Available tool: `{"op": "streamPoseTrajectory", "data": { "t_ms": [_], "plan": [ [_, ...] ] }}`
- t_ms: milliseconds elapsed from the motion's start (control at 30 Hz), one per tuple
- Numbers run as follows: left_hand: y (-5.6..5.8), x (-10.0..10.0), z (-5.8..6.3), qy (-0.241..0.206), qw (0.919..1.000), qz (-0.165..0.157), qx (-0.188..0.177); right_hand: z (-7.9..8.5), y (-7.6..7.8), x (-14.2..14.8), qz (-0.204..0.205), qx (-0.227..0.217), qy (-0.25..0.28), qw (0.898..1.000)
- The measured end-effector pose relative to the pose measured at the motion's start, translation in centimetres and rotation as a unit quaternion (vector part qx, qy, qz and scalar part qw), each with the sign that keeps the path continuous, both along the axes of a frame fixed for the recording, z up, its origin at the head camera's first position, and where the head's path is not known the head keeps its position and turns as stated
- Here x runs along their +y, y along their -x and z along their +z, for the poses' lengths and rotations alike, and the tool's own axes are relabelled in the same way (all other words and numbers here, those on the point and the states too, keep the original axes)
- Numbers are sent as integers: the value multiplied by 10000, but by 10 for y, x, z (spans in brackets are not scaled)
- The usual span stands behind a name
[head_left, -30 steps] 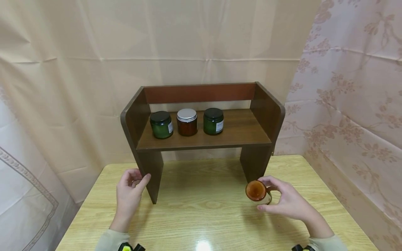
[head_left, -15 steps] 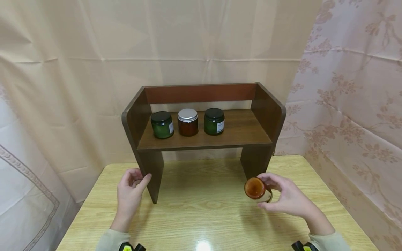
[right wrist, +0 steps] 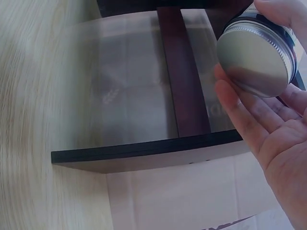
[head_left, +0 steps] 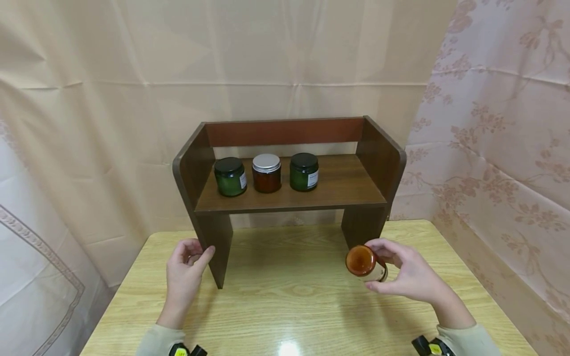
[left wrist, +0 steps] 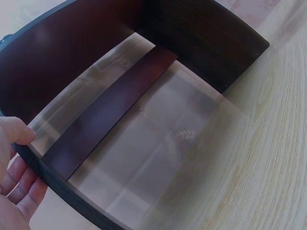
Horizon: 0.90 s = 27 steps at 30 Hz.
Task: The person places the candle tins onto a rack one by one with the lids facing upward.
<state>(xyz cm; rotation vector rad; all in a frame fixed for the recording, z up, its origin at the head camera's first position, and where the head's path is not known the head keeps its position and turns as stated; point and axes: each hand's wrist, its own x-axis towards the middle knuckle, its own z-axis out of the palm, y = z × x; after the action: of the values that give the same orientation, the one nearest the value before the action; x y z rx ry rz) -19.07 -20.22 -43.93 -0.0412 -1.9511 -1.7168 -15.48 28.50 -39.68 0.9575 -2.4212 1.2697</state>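
Note:
My right hand (head_left: 411,274) holds an amber glass jar (head_left: 361,261) beside the front of the shelf's right leg. The jar's amber round base faces the head camera, and a pale label shows on its side. In the right wrist view its silver screw lid (right wrist: 254,60) points toward that camera. My left hand (head_left: 183,279) grips the front edge of the left side panel of a dark brown wooden shelf (head_left: 345,183), thumb on one face and fingers on the other. On the shelf board stand two green jars (head_left: 230,180) with black lids and, between them, an amber jar (head_left: 266,179) with a silver lid.
The shelf stands on a light wood-grain table (head_left: 289,306), with an open space under its board. A beige curtain (head_left: 285,59) hangs behind, and a flowered pinkish cloth (head_left: 503,148) hangs along the right side.
The right hand has raised the amber jar slightly and tilted it, so more of its side and label show. The left hand and the jars on the shelf stay where they were.

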Motion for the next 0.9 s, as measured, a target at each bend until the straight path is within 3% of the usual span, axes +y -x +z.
{"op": "streamPoseTrajectory", "data": {
  "t_ms": [500,733,900],
  "plan": [
    [1,0,0,-21,10000,12,-39,4,-1,-5,38,-14,177,9998],
    [1,0,-1,-28,10000,6,-47,10,-2,-15,190,469,618,9968],
    [1,0,-1,-20,10000,15,-38,10,-1,-15,61,588,550,9967]
  ]
}}
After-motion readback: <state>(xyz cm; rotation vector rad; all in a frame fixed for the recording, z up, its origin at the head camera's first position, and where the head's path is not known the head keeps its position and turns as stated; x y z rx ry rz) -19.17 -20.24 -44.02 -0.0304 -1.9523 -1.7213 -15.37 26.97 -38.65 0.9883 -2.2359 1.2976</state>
